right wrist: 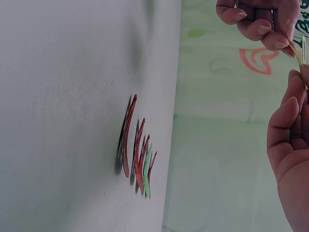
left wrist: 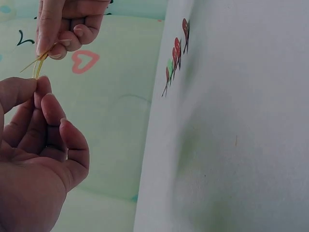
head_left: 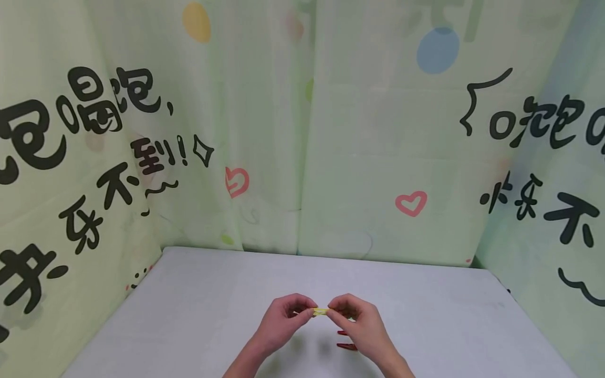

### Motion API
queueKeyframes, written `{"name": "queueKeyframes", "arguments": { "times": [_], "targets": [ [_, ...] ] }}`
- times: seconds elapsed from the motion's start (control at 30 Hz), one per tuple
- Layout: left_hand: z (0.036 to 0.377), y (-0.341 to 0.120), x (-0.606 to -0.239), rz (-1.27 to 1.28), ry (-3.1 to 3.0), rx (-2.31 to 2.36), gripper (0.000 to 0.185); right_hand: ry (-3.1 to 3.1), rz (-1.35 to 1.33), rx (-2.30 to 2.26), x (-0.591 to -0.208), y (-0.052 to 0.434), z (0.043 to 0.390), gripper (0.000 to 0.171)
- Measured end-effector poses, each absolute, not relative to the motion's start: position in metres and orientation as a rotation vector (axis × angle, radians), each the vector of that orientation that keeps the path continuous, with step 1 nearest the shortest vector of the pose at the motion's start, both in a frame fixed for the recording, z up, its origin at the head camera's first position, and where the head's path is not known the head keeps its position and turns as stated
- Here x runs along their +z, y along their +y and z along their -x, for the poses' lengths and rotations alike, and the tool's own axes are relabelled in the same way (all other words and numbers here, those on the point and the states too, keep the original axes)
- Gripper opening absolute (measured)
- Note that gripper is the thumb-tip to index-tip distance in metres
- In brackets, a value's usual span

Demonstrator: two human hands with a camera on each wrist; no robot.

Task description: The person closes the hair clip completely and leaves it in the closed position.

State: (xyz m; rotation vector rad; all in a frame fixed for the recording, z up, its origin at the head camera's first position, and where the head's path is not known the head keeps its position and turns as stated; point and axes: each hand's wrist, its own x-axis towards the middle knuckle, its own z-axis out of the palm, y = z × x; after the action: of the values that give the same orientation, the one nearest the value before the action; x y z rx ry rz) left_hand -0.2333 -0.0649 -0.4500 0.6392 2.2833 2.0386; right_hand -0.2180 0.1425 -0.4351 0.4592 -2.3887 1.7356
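A small yellow snap hair clip [head_left: 320, 311] is stretched between both hands above the white table. My left hand [head_left: 282, 323] pinches one end between thumb and forefinger. The other end is pinched by my right hand [head_left: 361, 323], its remaining fingers curled in. In the left wrist view, a thin prong of the yellow clip [left wrist: 40, 64] sticks out sideways from the strip. Fingertips hide both ends. Beyond the right hand, several red hair clips [right wrist: 128, 140] and a green one [right wrist: 147, 166] lie in a row on the table.
The white table [head_left: 212, 294] reaches back to a pale green curtain [head_left: 392, 157] with black lettering, hearts and coloured dots. The curtain also hangs along both sides. In the head view, the right hand partly covers the row of clips.
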Motion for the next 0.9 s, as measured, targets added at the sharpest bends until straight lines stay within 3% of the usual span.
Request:
{"name": "queueKeyframes", "arguments": {
  "times": [0.23,0.9],
  "targets": [
    [0.2323,-0.0651,-0.4484,-0.661,2.321,1.980,0.017,-2.378,-0.410,1.697,-0.4350,0.1426,0.2195,0.009],
    [0.2376,-0.0602,-0.4531,-0.540,2.562,1.958,0.003,-2.337,-0.437,1.587,-0.4416,0.1336,0.2206,0.010]
  ]
}}
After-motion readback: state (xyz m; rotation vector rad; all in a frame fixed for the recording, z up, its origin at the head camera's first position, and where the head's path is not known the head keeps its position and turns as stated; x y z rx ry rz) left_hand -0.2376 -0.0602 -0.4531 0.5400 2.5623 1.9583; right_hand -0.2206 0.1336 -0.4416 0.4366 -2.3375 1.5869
